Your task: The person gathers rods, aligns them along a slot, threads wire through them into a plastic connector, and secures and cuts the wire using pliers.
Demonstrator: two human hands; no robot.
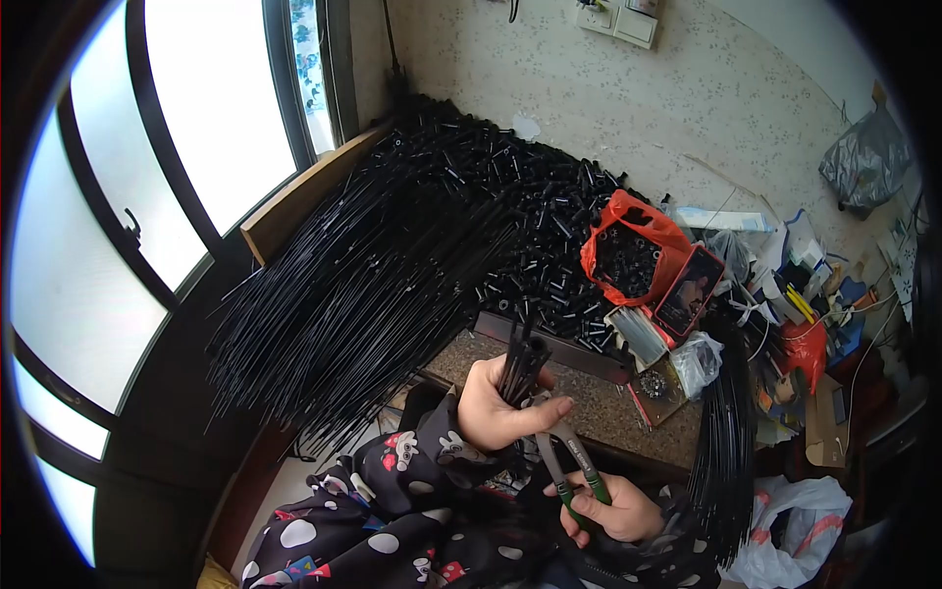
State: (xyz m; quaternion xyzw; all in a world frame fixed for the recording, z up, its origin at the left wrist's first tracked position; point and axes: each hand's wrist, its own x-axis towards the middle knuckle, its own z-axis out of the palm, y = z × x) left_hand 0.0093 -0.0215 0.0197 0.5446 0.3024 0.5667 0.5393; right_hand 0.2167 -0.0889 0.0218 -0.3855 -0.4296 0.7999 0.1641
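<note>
My left hand (502,407) is closed around a bundle of black tubes (523,365), whose ends point up and away from me. Just to its lower right, my right hand (616,508) grips pliers (579,469) with green handles. The grey upper parts of the pliers reach up close to my left thumb. Whether the jaws touch anything is hard to make out.
Long black rods (334,304) cover the left side, with a heap of short black parts (549,216) behind. A red bag (628,206) of small parts, a phone (690,291) and clutter stand right. More rods (724,442) hang beside the speckled tabletop (608,422).
</note>
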